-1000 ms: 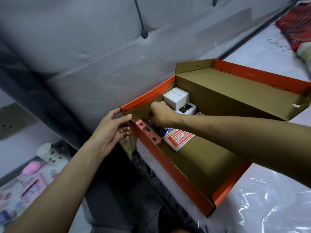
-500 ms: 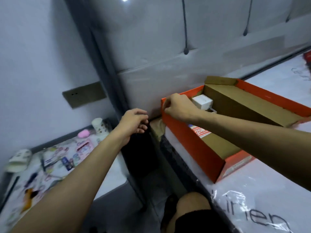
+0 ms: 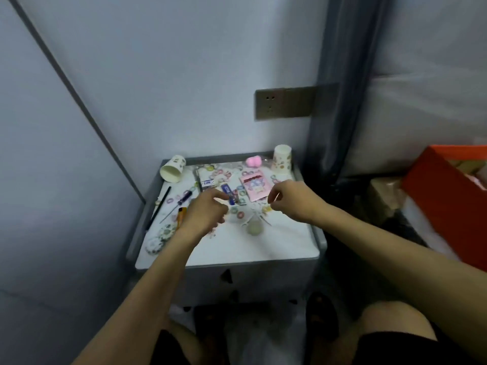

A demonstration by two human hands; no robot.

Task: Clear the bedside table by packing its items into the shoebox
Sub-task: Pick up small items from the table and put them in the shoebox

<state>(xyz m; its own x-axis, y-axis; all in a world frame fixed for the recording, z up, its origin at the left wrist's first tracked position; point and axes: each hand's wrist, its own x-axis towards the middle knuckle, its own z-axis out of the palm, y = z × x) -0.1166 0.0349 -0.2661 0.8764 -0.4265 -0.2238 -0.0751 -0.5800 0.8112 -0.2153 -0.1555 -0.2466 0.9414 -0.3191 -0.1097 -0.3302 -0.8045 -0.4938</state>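
The bedside table (image 3: 263, 248) has a white top with a grey rim and is strewn with small items. My left hand (image 3: 204, 214) hovers over its middle, fingers loosely curled, holding nothing that I can see, close to a blue lighter (image 3: 228, 194). My right hand (image 3: 290, 201) hovers over the right side with loosely curled fingers, empty, just below a pink card (image 3: 254, 187). A screwdriver (image 3: 179, 202), a black pen (image 3: 159, 206) and several small coloured rings lie around. The orange shoebox (image 3: 445, 204) sits on the bed at the right edge.
A paper cup (image 3: 172, 169) lies tipped at the back left, another cup (image 3: 282, 158) stands at the back right beside a pink fluffy ball (image 3: 253, 162). A round pale lid (image 3: 255, 228) lies mid-table. A wall socket (image 3: 284, 102) is above. My knees are below.
The view swung left from the shoebox to the bedside table. Both hands left the box and now hover over the table top.
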